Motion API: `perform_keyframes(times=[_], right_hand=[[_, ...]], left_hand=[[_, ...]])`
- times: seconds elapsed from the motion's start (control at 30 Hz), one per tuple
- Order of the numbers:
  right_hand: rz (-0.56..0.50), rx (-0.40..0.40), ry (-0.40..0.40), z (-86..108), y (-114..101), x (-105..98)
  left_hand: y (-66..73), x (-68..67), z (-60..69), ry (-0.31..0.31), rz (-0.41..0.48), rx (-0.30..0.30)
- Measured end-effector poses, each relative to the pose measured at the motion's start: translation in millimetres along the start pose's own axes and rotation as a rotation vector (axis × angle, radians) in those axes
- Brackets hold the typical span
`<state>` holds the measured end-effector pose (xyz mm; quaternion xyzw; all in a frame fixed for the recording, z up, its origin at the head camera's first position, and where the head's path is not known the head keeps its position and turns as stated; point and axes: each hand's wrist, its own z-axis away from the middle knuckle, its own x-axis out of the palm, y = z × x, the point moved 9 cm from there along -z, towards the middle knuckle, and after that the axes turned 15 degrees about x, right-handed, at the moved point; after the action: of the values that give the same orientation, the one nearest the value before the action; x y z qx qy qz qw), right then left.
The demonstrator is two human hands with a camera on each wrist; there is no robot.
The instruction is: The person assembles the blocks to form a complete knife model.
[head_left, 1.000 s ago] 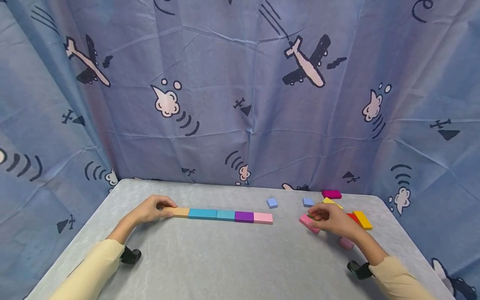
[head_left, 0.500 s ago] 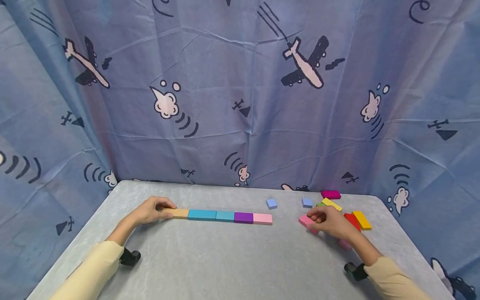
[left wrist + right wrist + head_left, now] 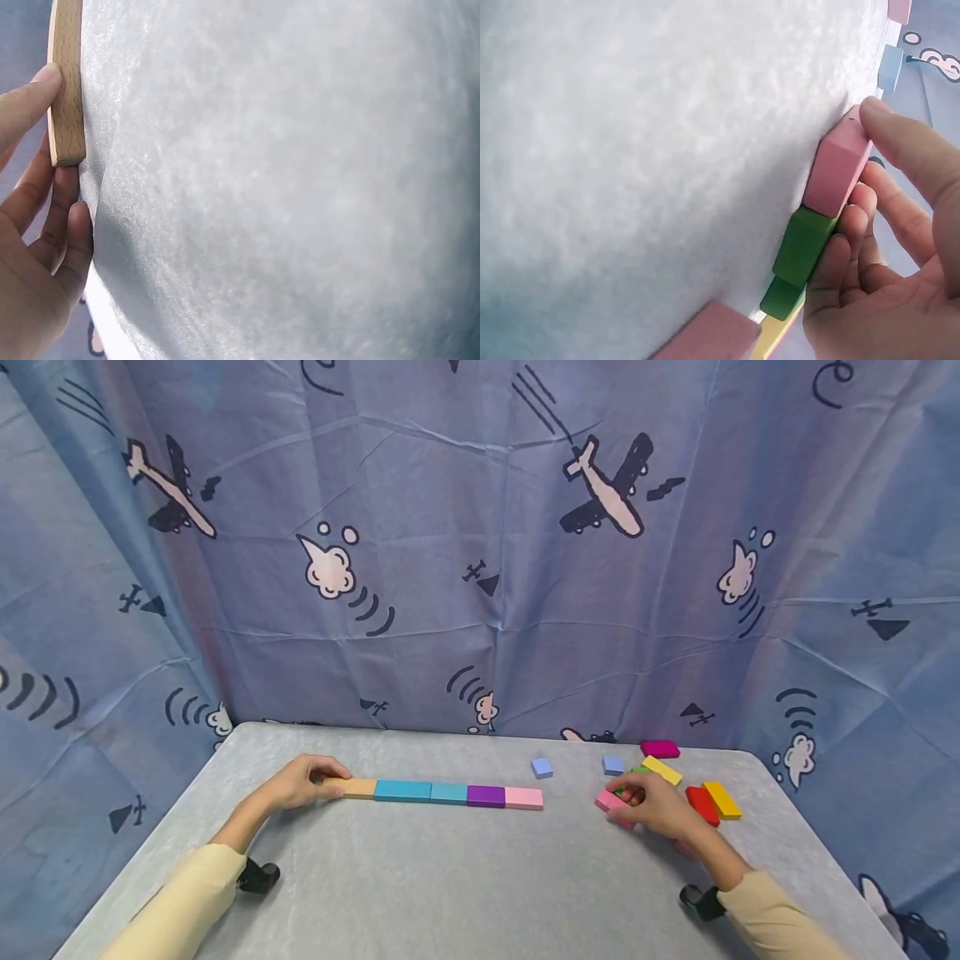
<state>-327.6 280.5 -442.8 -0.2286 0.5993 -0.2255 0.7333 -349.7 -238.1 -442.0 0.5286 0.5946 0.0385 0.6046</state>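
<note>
A straight row of blocks lies end to end: a wood-coloured one, two blue ones, a purple one and a light pink one. The left hand holds the wood-coloured block's outer end; in the left wrist view its thumb presses that block, other fingers beside the end. To the row's right, the right hand pinches a darker pink block. Seen from the right wrist, the thumb lies on this pink block, curled fingers behind, green blocks touching below.
Two small light-blue blocks lie behind the gap between row and right hand. Around that hand are yellow, red, orange-yellow and magenta blocks, plus a partly hidden pink one. A patterned curtain stands behind the table.
The right hand and forearm have shifted slightly left, uncovering more of the red block and the yellow one. The left hand keeps its grip, and the row looks unchanged.
</note>
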Motion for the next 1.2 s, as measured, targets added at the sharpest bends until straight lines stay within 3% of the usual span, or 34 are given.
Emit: perform_keyframes(times=[0.33,1.2], right_hand=[[-0.017,0.0,0.011,1.2,-1.7,0.9],[-0.054,-0.064,-0.082,4.2,-3.9,5.5]], left_hand=[[0.8,-0.3,0.5,0.004,0.013,-0.002],[0.5,0.1,0.3,0.023,0.017,-0.001]])
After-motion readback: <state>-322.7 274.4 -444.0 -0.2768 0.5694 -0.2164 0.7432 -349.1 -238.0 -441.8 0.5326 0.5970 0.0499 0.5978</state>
